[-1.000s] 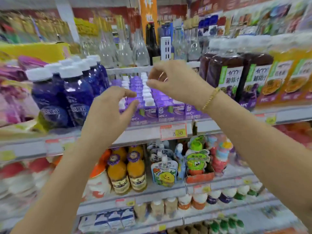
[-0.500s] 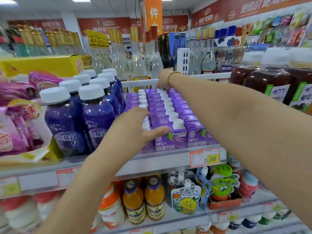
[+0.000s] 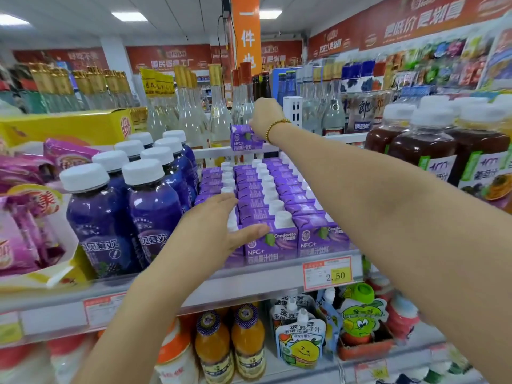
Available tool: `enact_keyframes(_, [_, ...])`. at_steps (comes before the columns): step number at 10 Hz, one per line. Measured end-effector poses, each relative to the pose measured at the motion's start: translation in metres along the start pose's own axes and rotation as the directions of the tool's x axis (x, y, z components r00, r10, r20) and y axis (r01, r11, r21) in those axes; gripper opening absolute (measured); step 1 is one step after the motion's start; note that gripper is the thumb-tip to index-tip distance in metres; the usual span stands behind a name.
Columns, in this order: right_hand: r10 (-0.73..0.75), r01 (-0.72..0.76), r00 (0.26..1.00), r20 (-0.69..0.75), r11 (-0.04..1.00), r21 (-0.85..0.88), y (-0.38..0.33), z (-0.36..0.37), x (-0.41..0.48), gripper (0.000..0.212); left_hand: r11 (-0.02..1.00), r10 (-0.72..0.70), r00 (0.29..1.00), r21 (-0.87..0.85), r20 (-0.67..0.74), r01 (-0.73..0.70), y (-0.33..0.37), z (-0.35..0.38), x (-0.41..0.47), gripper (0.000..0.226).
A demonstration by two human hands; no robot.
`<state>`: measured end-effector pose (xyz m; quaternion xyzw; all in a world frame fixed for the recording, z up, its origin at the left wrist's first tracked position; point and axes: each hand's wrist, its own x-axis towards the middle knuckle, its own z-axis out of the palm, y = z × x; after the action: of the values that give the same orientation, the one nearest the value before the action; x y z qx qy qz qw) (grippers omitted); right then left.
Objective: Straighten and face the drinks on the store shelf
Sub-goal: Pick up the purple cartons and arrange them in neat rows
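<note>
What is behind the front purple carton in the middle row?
A file of matching white-capped purple cartons runs back toward the rear rail. Their faces are covered by one another; the right hand holds a lifted carton above the far end.

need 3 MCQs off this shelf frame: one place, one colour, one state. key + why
1. Where is the purple carton that the right hand holds?
A) on the floor
B) raised over the back of the carton rows
C) in a shopping basket

2. The caps of the dark blue bottles left of the cartons are:
A) white
B) red
C) green

3. The left hand is:
A) gripping a bottle
B) out of view
C) open, laid on the front cartons

Key: 1 B, the carton hangs clear above the rows at the back. 2 A, every cap in that group is white. 3 C, the fingers lie straight over the front-left carton tops.
</note>
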<state>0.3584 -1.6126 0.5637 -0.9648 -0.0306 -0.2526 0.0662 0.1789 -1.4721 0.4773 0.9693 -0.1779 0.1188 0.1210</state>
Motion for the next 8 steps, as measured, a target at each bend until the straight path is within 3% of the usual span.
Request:
enact_keyframes(1, [-0.073,0.08,0.995,-0.074,0.991,0.106,0.007,-0.034,-0.018,0.023,0.985,-0.047,0.998,-0.167,-0.031,0.041,-0.002,-0.004,-0.002,0.076])
enact_keyframes(2, [-0.179,0.19,0.98,-0.092,0.972,0.135,0.016,-0.059,-0.053,0.023,0.813,-0.201,0.947,-0.582,-0.252,0.018,0.002,-0.012,-0.006,0.05])
enact_keyframes(3, [-0.278,0.3,0.948,-0.156,0.943,0.146,0.023,-0.082,-0.113,0.024,0.542,-0.345,0.9,-0.839,-0.266,-0.04,0.017,-0.019,-0.009,0.033])
enact_keyframes(4, [-0.34,0.371,0.918,-0.205,0.919,0.136,0.032,-0.095,-0.182,0.023,0.34,-0.294,0.949,-0.94,-0.116,-0.009,0.041,-0.017,-0.017,0.027])
enact_keyframes(5, [-0.385,0.42,0.89,-0.244,0.901,0.108,0.05,-0.097,-0.229,0.02,0.268,-0.158,0.987,-0.963,-0.031,0.013,0.063,0.0,-0.032,0.04])
enact_keyframes(6, [-0.415,0.435,0.879,-0.233,0.9,0.037,0.07,-0.1,-0.255,0.011,0.186,0.032,0.999,-0.982,0.016,0.01,0.072,0.022,-0.049,0.028])
enact_keyframes(7, [-0.389,0.416,0.901,-0.19,0.901,0.128,0.091,-0.099,-0.284,0.016,0.098,0.177,0.981,-0.993,0.077,0.06,0.077,0.044,-0.062,0.052])
enact_keyframes(8, [-0.345,0.375,0.923,-0.172,0.906,0.197,0.113,-0.087,-0.309,0.025,0.057,0.219,0.954,-0.979,0.205,0.198,0.09,0.069,-0.069,0.055])
